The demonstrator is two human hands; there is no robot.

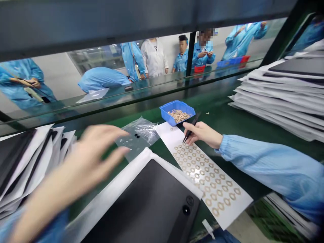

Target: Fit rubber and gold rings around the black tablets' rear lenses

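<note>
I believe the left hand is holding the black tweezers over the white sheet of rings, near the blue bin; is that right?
Not quite: in the head view, the right hand holds the black tweezers over the white sheet, near the blue bin.

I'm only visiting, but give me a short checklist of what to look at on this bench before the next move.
1. Tweezers in the right hand: ok, held points down.
2. Tweezer tips gripping a ring: cannot tell, too small.
3. Tan rings on the white sheet: ok, many in rows.
4. Left hand unburdened: ok, open though blurred, nothing visible in it.
5. Black device lens side up: ok.
6. Blue tray stocked: ok, small tan pieces inside.
</note>
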